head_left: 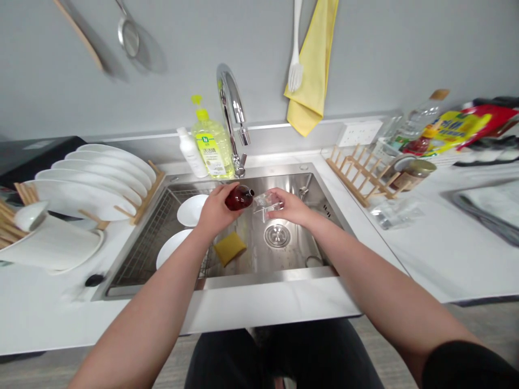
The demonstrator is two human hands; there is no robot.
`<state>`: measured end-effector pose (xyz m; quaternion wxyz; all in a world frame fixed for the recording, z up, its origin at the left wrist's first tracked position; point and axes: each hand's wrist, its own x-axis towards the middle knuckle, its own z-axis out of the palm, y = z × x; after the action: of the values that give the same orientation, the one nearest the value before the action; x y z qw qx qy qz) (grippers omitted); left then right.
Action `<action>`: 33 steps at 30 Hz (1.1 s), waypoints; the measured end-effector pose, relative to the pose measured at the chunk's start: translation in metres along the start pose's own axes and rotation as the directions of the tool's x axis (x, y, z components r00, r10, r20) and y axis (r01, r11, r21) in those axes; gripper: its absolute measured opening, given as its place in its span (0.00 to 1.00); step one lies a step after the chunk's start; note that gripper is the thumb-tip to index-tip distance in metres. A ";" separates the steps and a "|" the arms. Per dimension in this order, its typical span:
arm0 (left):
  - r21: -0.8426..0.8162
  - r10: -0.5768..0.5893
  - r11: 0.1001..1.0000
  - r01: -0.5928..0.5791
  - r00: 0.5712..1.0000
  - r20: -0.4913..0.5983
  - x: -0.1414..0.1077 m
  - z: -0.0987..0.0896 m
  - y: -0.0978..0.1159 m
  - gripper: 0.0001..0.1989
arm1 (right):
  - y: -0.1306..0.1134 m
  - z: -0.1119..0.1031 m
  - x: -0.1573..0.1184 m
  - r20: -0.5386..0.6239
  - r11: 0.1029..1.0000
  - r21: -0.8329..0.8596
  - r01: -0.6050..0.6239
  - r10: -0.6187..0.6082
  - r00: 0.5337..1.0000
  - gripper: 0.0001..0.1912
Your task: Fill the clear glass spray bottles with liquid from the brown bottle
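Over the sink (267,274), my left hand (214,210) is wrapped round a dark red-brown bottle (238,199). The bottle is tipped on its side, its narrow neck pointing right. Close to that neck, my right hand (290,207) pinches a clear, see-through container (265,201), whose exact kind I cannot make out. Whether neck and container touch is unclear. Below the hands a yellow sponge (230,248) lies on the sink floor, left of the drain (277,236). Two white plates (192,210) rest on the wire rack at the sink's left, partly hidden by my left arm.
Behind the sink stand a tap (232,108), a dish soap bottle (211,143) and a white bottle (190,152). Several plates (93,186) fill a wooden rack on the left. An unfilled wooden rack (360,175), a jar (416,174) and a clear packet (395,212) are on the right.
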<state>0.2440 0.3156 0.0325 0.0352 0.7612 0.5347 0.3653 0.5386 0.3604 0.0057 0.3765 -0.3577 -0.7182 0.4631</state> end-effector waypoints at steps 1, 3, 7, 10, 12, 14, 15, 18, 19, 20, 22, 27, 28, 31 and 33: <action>0.008 0.004 1.000 -0.004 1.000 0.002 0.000 0.000 0.001 0.41 | 0.000 0.000 0.000 -0.003 1.000 0.003 0.000 0.000 1.000 0.35; 0.027 0.014 1.000 -0.014 1.000 0.002 0.000 -0.001 0.001 0.40 | 0.000 0.000 0.001 0.000 1.000 -0.001 0.001 -0.001 1.000 0.36; 0.083 0.045 0.996 -0.044 0.999 -0.005 0.000 0.001 -0.002 0.40 | 0.004 0.002 0.002 0.004 1.000 0.007 0.014 -0.014 1.000 0.38; 0.121 0.063 0.991 -0.061 0.998 -0.014 0.000 0.003 -0.005 0.39 | 0.007 0.005 0.003 0.006 1.000 0.011 0.019 -0.019 1.000 0.38; 0.144 0.071 0.987 -0.067 0.997 -0.021 0.000 0.003 -0.006 0.38 | 0.008 0.007 0.003 -0.001 1.000 0.002 0.018 -0.018 1.000 0.38; 0.169 0.074 0.983 -0.068 0.997 -0.026 0.000 0.003 -0.006 0.38 | 0.009 0.009 0.004 -0.017 1.000 -0.002 0.014 -0.014 1.000 0.39; 0.181 0.072 0.981 -0.066 0.997 -0.026 0.000 0.003 -0.006 0.38 | 0.009 0.010 0.003 -0.029 1.000 -0.002 0.011 -0.011 1.000 0.39; 0.216 0.061 0.975 -0.055 0.998 -0.020 -0.001 0.001 -0.002 0.39 | 0.008 0.011 0.003 -0.051 1.000 -0.006 0.002 -0.002 0.999 0.38; 0.228 0.058 0.972 -0.052 0.998 -0.020 -0.001 0.000 -0.001 0.38 | 0.007 0.011 0.003 -0.054 1.000 -0.010 0.002 -0.002 0.999 0.38; 0.241 0.059 0.969 -0.052 0.998 -0.020 -0.002 -0.001 0.001 0.38 | 0.007 0.011 0.002 -0.056 1.000 -0.014 0.003 -0.004 0.998 0.37; 0.263 0.064 0.963 -0.055 0.998 -0.027 -0.002 -0.002 0.003 0.39 | 0.007 0.011 0.002 -0.056 1.000 -0.021 0.008 -0.009 0.998 0.36; 0.289 0.069 0.956 -0.054 0.997 -0.042 -0.004 -0.004 0.007 0.40 | 0.009 0.013 0.002 -0.065 1.000 -0.019 -0.002 0.001 0.998 0.38; 0.290 0.071 0.955 -0.056 0.997 -0.043 -0.004 -0.004 0.008 0.40 | 0.009 0.013 0.003 -0.065 1.000 -0.020 -0.005 0.003 0.998 0.38; 0.294 0.080 0.954 -0.064 0.996 -0.043 -0.004 -0.005 0.009 0.40 | 0.009 0.013 0.003 -0.053 1.000 -0.031 -0.004 0.002 0.999 0.36; 0.298 0.086 0.952 -0.070 0.995 -0.042 -0.005 -0.006 0.010 0.40 | 0.009 0.014 0.003 -0.042 0.999 -0.039 0.002 -0.003 0.999 0.35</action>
<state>0.2477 0.3052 0.0395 -0.1083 0.7682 0.5537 0.3025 0.5270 0.3605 -0.0063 0.3852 -0.3736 -0.7194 0.4410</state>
